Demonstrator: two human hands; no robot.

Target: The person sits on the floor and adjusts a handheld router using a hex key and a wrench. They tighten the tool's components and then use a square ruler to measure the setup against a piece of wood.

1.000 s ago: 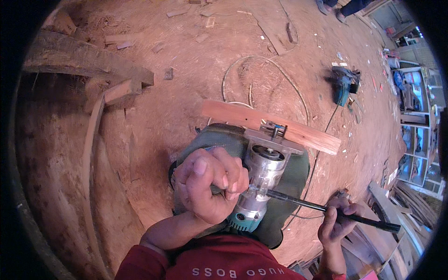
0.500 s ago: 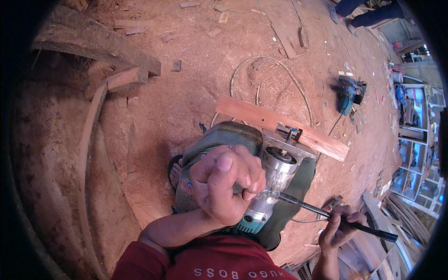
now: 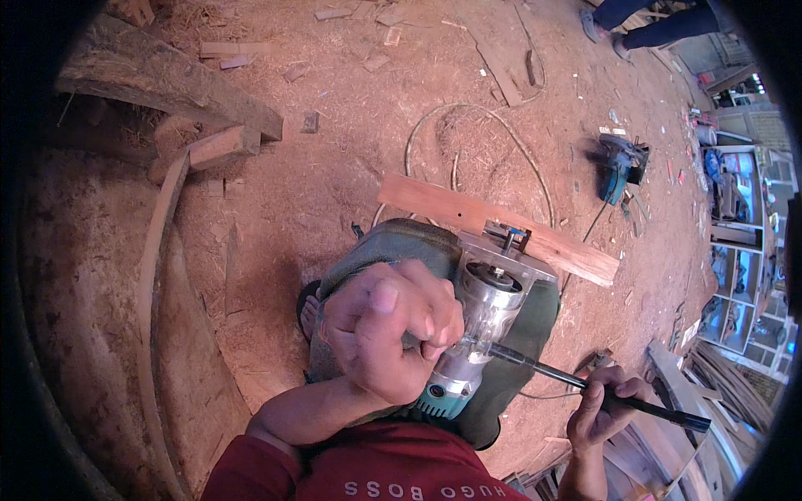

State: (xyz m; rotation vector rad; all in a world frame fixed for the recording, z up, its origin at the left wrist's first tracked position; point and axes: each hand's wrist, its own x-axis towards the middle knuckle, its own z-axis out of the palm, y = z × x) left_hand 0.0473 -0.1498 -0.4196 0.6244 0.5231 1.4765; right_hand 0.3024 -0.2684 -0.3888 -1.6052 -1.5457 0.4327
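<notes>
A silver-and-teal power tool that looks like a router (image 3: 490, 311) lies across my lap, its metal base plate against a reddish wooden board (image 3: 434, 201). My left hand (image 3: 388, 326) is closed in a fist at the tool's left side, thumb uppermost; what it grips, if anything, is hidden. Fingers of my right hand (image 3: 611, 402) are wrapped round a long black rod (image 3: 547, 371). The rod's far end meets the right side of the metal body, while its thicker end sticks out past my right hand. A bit (image 3: 508, 240) stands at the base plate, near a slot in the board.
On the dusty floor, a cable (image 3: 547, 171) loops beyond the board. Another teal power tool (image 3: 616, 169) rests at the right. Timber beams (image 3: 167, 79) fill the left side. Shelves (image 3: 739, 250) and stacked wood (image 3: 727, 380) are at the right; a person's legs (image 3: 668, 32) show top right.
My left hand, the tool and the board sit slightly farther left in the picture, as the whole view has shifted a little. Both hands keep the same hold.
</notes>
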